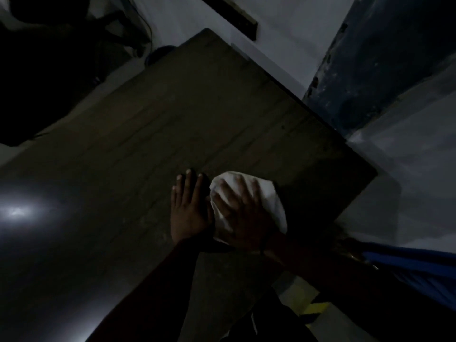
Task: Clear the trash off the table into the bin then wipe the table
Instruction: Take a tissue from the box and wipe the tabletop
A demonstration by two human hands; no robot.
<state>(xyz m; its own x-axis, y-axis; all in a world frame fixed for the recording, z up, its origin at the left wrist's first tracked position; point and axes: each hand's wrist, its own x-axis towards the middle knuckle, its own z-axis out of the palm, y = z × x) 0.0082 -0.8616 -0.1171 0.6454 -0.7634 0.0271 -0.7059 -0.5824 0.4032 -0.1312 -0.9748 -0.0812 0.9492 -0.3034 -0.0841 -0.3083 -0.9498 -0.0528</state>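
Observation:
A dark wooden table (172,124) fills the middle of the dim head view. My right hand (243,213) presses flat with spread fingers on a white cloth (271,196) that lies on the table near its right edge. My left hand (188,208) rests flat on the tabletop just left of the cloth, fingers together and holding nothing. No trash shows on the visible tabletop. No bin can be made out in the dark.
A bright glare spot (19,211) lies on the table's left part. Dark shapes (49,70) stand beyond the far left edge. A white wall (283,33) and a dark blue surface (382,58) rise at the right. Blue fabric (407,262) lies at lower right.

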